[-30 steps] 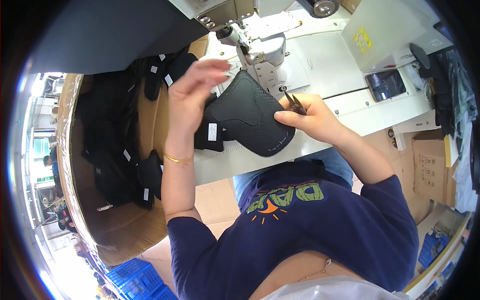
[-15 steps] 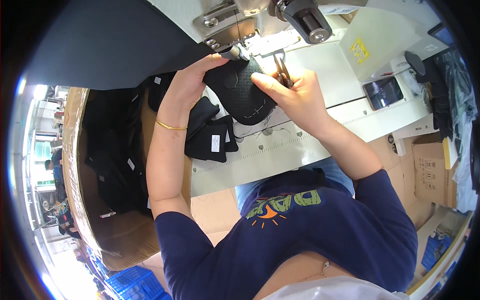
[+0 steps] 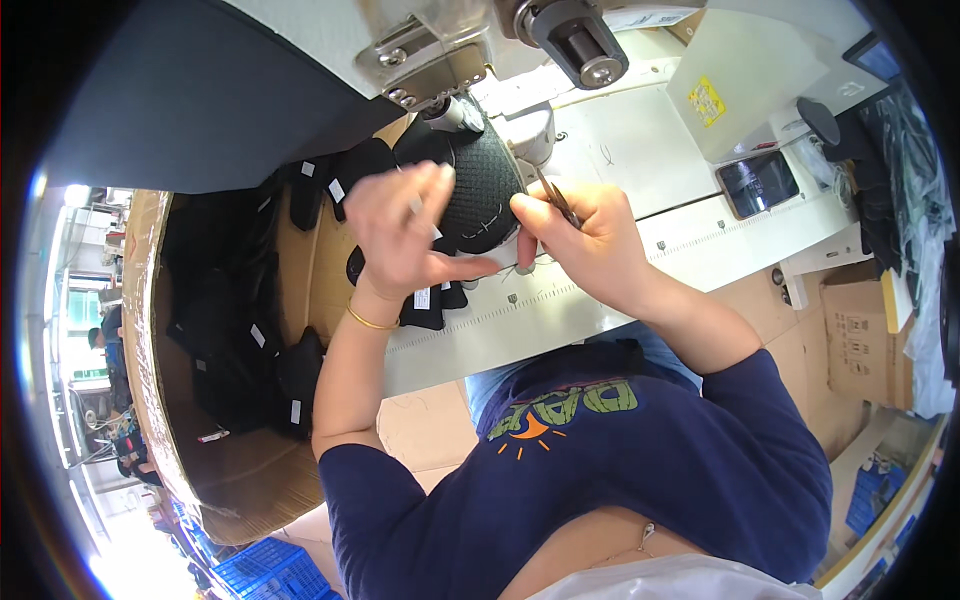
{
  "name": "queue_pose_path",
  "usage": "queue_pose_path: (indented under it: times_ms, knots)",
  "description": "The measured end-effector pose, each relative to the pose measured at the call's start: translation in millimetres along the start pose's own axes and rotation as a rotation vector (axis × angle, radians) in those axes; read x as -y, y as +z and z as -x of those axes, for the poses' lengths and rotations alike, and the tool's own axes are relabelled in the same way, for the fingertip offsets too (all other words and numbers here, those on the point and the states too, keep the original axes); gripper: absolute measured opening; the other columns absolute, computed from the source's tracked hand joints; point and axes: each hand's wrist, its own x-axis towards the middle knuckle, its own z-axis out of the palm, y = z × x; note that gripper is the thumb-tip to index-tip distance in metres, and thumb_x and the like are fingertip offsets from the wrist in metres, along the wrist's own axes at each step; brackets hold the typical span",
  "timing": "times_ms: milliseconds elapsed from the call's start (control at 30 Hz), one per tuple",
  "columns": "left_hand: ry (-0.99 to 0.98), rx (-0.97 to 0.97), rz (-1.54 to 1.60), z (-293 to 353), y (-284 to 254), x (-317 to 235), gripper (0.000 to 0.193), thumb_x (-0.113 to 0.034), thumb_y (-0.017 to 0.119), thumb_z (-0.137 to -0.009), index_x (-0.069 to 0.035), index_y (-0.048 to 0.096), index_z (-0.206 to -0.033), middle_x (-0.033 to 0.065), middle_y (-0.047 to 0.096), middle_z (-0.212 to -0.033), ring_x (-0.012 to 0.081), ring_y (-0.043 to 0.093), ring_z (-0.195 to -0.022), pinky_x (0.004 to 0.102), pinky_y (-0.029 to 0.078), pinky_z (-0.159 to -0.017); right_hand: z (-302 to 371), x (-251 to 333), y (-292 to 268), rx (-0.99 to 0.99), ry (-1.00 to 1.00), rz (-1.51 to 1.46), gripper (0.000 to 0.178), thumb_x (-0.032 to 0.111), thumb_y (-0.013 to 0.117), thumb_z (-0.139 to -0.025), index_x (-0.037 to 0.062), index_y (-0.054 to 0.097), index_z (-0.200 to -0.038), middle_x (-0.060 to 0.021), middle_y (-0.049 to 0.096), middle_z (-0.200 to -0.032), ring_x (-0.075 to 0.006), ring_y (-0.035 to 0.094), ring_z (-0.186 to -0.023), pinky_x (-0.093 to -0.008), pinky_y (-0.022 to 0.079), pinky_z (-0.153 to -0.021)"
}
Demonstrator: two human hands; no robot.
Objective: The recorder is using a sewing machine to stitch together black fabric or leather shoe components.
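Observation:
A black, textured fabric piece (image 3: 478,185) with a rounded end and light stitch marks lies at the arm of the sewing machine (image 3: 425,70). My left hand (image 3: 400,230), smeared by motion, is over the piece's left side, its thumb stretched away from the other fingers and nothing seen in it. At the piece's right edge, my right hand (image 3: 600,245) holds dark thread snips (image 3: 558,200), blades pointing up. Its thumb and a fingertip are close to the rounded end; whether they pinch a thread I cannot tell. Black pieces (image 3: 425,312) with white labels lie partly hidden beneath my left hand.
A large cardboard box (image 3: 150,370) at the left contains several black labelled pieces (image 3: 235,350). On the white table (image 3: 600,290), a phone (image 3: 757,185) lies to the right, near a pale panel (image 3: 725,85). A blue crate (image 3: 270,572) sits at lower left.
My left hand has let go of the fabric piece's upper left edge and come down toward me. The right hand has shifted slightly down, still with the snips. The view has shifted slightly.

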Motion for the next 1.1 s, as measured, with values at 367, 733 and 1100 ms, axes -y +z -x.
queue_pose_path:
  times_ms: [367, 733, 1100]
  knots:
    - [0.121, -0.059, -0.136, 11, 15, -6, 0.047, 0.005, 0.065, -0.063, -0.002, 0.072, -0.110, 0.0090, 0.068, -0.112, 0.0210, 0.057, -0.088, 0.0308, 0.050, -0.076, -11, 5, 7, 0.011, 0.051, -0.073, 0.033, 0.025, 0.055, -0.097, 0.0014, 0.063, -0.075, -0.0031, 0.065, -0.059, -0.0053, 0.049, -0.052, -0.0250, 0.041, -0.050]
    - [0.018, -0.052, -0.184, 7, 25, -1, 0.052, 0.007, 0.063, -0.061, -0.003, 0.072, -0.112, 0.0066, 0.068, -0.113, 0.0222, 0.057, -0.091, 0.0316, 0.046, -0.082, -27, -4, 11, -0.032, 0.069, -0.203, 0.023, 0.019, 0.056, -0.099, 0.0007, 0.067, -0.089, -0.0068, 0.067, -0.066, -0.0008, 0.042, -0.048, -0.0179, 0.031, -0.042]
    - [0.050, -0.038, -0.319, -19, 7, -29, 0.030, -0.003, 0.070, -0.064, -0.004, 0.074, -0.093, 0.0034, 0.071, -0.097, 0.0172, 0.061, -0.077, 0.0289, 0.046, -0.070, -28, -1, 12, -0.070, 0.090, -0.226, 0.035, 0.022, 0.054, -0.097, 0.0028, 0.064, -0.069, 0.0000, 0.063, -0.059, -0.0023, 0.042, -0.052, -0.0228, 0.033, -0.046]
